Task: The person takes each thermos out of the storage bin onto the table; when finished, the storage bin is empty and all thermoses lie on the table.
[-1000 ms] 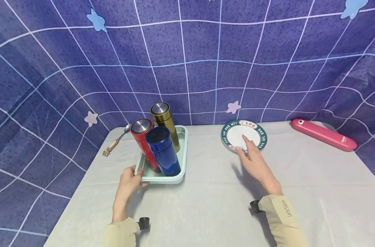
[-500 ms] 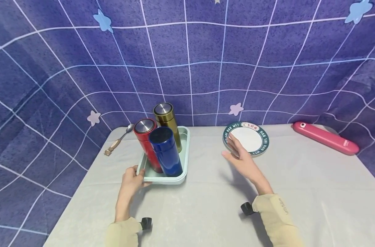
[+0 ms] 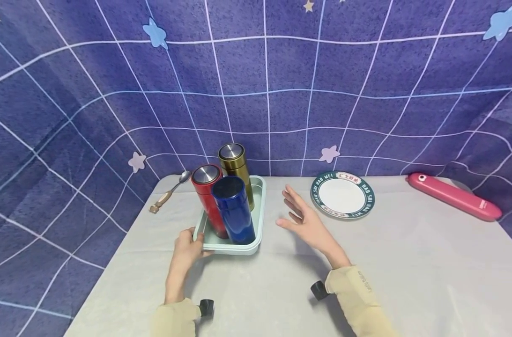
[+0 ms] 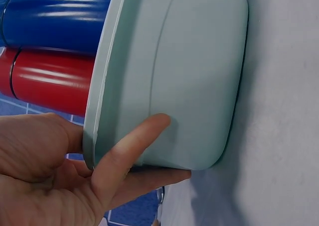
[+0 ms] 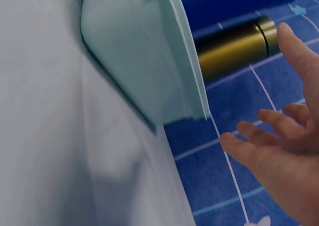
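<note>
A pale green plastic tray (image 3: 261, 206) sits on the table at left of centre in the head view. Upright inside it are a red thermos (image 3: 209, 199), a blue thermos (image 3: 234, 213) and a gold thermos (image 3: 239, 171). My left hand (image 3: 186, 250) grips the tray's near left corner. In the left wrist view, fingers (image 4: 134, 144) lie against its outer wall and the thumb is at the rim. To the tray's right, my right hand (image 3: 308, 227) hovers with fingers spread, touching nothing. The right wrist view shows the hand (image 5: 284, 156) apart from the tray.
A white plate (image 3: 342, 196) with a green lettered rim lies right of the right hand. A pink elongated case (image 3: 454, 196) rests at the far right. A spoon (image 3: 169, 192) lies left of the tray. Behind the table hangs a blue gridded cloth (image 3: 256, 93).
My right hand has moved left from over the plate towards the tray. The left hand keeps its hold on the tray corner. The whole head view has shifted slightly.
</note>
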`<action>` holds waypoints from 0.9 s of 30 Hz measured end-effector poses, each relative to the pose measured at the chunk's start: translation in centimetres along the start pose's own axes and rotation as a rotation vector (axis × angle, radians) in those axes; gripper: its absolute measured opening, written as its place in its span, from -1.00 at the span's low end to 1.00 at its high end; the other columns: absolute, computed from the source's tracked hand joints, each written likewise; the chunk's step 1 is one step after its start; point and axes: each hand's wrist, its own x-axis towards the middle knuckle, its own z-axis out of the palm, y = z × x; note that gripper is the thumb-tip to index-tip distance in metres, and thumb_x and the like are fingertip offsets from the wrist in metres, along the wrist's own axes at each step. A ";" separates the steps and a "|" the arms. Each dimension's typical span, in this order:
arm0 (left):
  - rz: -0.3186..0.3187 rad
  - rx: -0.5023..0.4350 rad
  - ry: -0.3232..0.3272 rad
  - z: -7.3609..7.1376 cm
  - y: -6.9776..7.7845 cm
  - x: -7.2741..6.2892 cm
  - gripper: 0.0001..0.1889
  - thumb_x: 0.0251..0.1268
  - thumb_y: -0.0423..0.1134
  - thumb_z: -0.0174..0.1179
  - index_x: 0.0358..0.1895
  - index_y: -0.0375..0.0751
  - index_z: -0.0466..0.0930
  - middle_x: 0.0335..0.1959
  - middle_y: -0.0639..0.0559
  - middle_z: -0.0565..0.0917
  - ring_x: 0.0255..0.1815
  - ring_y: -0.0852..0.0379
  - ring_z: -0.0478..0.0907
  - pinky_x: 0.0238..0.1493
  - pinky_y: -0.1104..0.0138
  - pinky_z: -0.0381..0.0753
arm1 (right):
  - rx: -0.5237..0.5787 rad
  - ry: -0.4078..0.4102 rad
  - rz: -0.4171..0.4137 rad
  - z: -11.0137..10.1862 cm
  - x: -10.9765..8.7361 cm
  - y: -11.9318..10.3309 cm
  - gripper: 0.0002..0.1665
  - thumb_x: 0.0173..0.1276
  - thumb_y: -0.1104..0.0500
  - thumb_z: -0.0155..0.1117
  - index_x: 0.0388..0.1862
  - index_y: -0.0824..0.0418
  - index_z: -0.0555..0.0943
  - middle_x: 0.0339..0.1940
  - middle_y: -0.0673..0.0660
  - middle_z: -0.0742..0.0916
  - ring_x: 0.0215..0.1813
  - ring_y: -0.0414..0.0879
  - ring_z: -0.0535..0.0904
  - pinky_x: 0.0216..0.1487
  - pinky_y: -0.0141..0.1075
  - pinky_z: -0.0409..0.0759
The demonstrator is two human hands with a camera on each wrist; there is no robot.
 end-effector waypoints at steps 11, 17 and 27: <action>-0.018 -0.063 -0.010 0.2 -0.3 -0.1 -0.67 0.41 -0.50 -0.12 0.09 -0.72 0.43 -0.28 -0.59 0.64 -0.40 -0.18 0.74 -0.41 0.29 0.82 | -0.028 -0.033 -0.033 4.1 1.9 -0.9 0.06 0.24 0.25 0.42 0.59 0.09 0.03 0.56 0.16 0.25 0.54 0.04 0.17 0.55 -0.01 0.23; -0.029 -0.084 -0.014 0.1 -0.2 -0.2 -0.68 0.42 -0.50 -0.10 0.09 -0.73 0.42 -0.28 -0.60 0.63 -0.38 -0.21 0.74 -0.39 0.28 0.82 | -0.056 -0.038 -0.041 5.8 2.6 -1.5 0.08 0.21 0.21 0.45 0.59 0.04 0.05 0.55 0.12 0.28 0.54 -0.01 0.19 0.54 -0.07 0.26; -0.034 -0.098 -0.006 0.0 -0.4 0.1 -0.67 0.42 -0.49 -0.09 0.09 -0.74 0.40 -0.26 -0.60 0.64 -0.37 -0.19 0.74 -0.37 0.26 0.82 | -0.048 -0.033 -0.084 8.4 3.4 -1.1 0.08 0.16 0.17 0.51 0.57 0.00 0.11 0.45 0.11 0.43 0.44 0.03 0.36 0.47 -0.03 0.40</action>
